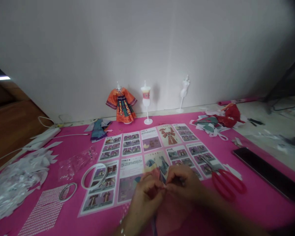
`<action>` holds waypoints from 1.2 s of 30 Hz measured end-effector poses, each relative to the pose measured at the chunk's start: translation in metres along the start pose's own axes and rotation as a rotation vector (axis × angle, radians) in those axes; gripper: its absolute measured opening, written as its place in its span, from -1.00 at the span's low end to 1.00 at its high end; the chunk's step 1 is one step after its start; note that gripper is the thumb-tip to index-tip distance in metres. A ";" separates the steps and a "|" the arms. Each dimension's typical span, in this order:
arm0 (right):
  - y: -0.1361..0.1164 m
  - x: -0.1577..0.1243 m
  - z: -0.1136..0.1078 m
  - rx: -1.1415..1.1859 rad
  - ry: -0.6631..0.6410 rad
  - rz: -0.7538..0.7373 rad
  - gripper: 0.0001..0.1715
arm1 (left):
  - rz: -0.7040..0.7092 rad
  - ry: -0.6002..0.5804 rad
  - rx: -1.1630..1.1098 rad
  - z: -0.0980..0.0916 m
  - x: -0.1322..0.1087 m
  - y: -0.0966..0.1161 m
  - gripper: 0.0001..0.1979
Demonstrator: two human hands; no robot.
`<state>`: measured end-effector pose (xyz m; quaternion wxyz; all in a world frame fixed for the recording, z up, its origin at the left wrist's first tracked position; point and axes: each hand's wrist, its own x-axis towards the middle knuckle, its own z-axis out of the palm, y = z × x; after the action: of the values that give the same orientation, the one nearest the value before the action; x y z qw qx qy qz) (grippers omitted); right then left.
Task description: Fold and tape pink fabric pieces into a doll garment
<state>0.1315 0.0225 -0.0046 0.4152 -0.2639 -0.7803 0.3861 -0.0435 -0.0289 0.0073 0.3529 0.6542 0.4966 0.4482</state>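
My left hand and my right hand meet low in the middle of the view, thumbs and forefingers pinched together. Between their fingertips is the edge of a sheer pinkish-red fabric, which hangs down below the hands and blends with the pink cloth. Its exact shape is hard to make out. Under and beyond the hands lies a printed instruction sheet with pictures of small costumes. Red-handled scissors rest just right of my right hand, their blades over the sheet.
A doll dress form in an orange robe, a partly wrapped form and a bare white form stand by the wall. Tape rolls, white scraps and bead sheets lie left; fabric scraps and a phone right.
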 end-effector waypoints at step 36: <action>0.000 -0.001 -0.002 0.250 -0.065 0.308 -0.67 | -0.155 -0.058 -0.159 -0.001 0.000 0.003 -0.85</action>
<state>0.1333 0.0227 -0.0048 0.3555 -0.3137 -0.6898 0.5472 -0.0434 -0.0294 0.0103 0.4516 0.5965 0.4979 0.4385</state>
